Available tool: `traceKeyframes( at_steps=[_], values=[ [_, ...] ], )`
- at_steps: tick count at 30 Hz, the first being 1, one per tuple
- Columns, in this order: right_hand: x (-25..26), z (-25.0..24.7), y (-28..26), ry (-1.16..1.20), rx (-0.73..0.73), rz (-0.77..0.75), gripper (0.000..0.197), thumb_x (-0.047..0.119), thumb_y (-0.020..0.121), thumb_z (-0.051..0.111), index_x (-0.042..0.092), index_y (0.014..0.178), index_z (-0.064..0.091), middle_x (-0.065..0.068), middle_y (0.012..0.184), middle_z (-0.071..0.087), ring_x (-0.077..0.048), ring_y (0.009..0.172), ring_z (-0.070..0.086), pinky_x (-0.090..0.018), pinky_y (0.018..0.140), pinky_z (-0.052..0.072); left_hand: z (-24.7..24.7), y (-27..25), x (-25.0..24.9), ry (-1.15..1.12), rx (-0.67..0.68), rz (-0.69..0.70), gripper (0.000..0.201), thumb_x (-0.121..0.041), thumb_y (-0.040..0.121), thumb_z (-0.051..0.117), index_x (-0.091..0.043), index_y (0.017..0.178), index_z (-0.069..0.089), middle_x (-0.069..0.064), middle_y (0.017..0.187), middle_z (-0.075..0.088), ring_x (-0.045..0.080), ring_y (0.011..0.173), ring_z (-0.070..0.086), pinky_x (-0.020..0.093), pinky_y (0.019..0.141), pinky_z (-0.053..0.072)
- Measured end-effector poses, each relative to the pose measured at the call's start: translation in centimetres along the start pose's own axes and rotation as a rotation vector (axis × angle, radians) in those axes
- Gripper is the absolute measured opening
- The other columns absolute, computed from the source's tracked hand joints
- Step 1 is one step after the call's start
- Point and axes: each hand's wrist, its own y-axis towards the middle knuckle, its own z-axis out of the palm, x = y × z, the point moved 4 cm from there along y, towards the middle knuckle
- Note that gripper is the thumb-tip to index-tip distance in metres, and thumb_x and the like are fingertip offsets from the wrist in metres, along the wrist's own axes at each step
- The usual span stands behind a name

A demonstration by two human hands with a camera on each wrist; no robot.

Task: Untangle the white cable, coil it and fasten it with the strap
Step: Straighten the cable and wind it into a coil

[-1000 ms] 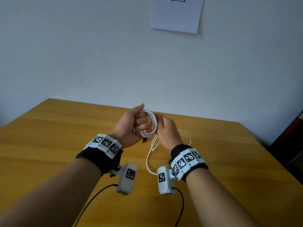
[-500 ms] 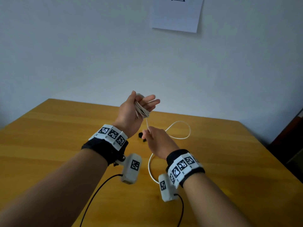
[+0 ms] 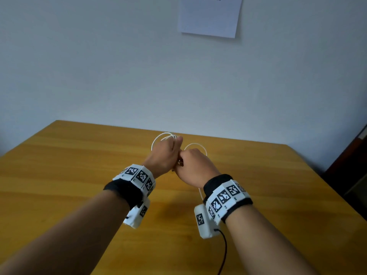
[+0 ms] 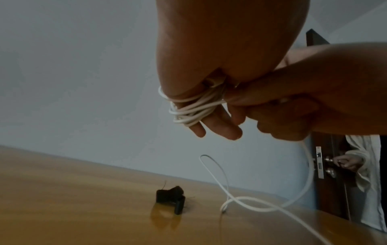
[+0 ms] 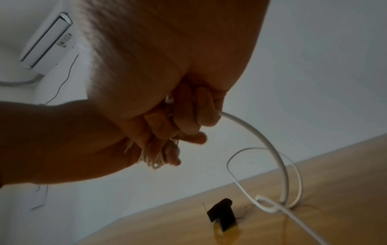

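The white cable (image 4: 189, 112) is wound in several turns round the fingers of my left hand (image 3: 165, 153), held above the wooden table (image 3: 59, 175). Its loops (image 3: 162, 136) stick up past that hand in the head view. My right hand (image 3: 195, 167) is pressed against the left one, fingers curled round the cable's loose run (image 5: 261, 136). That run drops to the table and lies there in a loop (image 4: 232, 197). The black strap (image 4: 170, 198) lies on the table below my hands, apart from both; the right wrist view has the strap (image 5: 222, 213) too.
A sheet of paper (image 3: 209, 14) hangs on the wall behind the table. Another person's hand (image 4: 347, 161) is at a dark door's handle on the right. An air conditioner (image 5: 46, 41) is mounted high on the wall. A black wire (image 3: 224, 253) trails from my right wrist.
My left hand has turned over from palm up and dropped lower. My right hand has come up from near the table and now meets it, bringing the cable along.
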Motion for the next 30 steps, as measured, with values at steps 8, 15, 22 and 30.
traceKeyframes(
  at_steps=[8,15,22,30],
  values=[
    [-0.7,-0.7,-0.5,-0.025,0.024,0.078,0.028,0.037,0.087,0.064,0.017,0.069,0.067,0.003,0.065,0.062,-0.014,0.058,0.053,-0.030,0.057,0.040,0.6,-0.7,0.5,0.126,0.113,-0.029,0.051,-0.038,0.107,0.029,-0.013,0.064,0.042,0.003,0.058,0.050,0.017,0.053,0.044,0.031,0.055,0.030],
    [-1.2,-1.6,-0.4,-0.006,-0.027,0.025,0.029,0.040,0.089,0.062,0.017,0.074,0.070,0.000,0.068,0.070,-0.024,0.065,0.063,-0.033,0.059,0.047,1.1,-1.4,1.3,0.070,0.220,-0.116,0.052,-0.042,0.106,0.030,-0.011,0.067,0.044,0.003,0.062,0.047,0.017,0.053,0.039,0.032,0.052,0.028],
    [-2.5,-2.2,-0.2,0.050,-0.142,0.018,0.034,0.029,0.093,0.056,0.023,0.059,0.052,0.006,0.054,0.053,-0.017,0.053,0.047,-0.032,0.056,0.040,1.6,-1.4,2.0,-0.269,0.337,-0.264,0.065,-0.059,0.101,0.029,-0.019,0.049,0.033,0.002,0.047,0.031,0.017,0.043,0.024,0.027,0.048,0.023],
    [-3.7,-2.3,-0.3,0.186,-0.216,0.054,0.048,0.039,0.103,0.050,0.016,0.062,0.046,0.003,0.054,0.050,-0.020,0.053,0.044,-0.034,0.056,0.033,1.7,-2.2,0.1,-0.722,0.500,-0.396,0.059,-0.056,0.102,0.031,-0.023,0.054,0.025,-0.003,0.046,0.015,0.013,0.043,0.010,0.028,0.048,0.010]
  ],
)
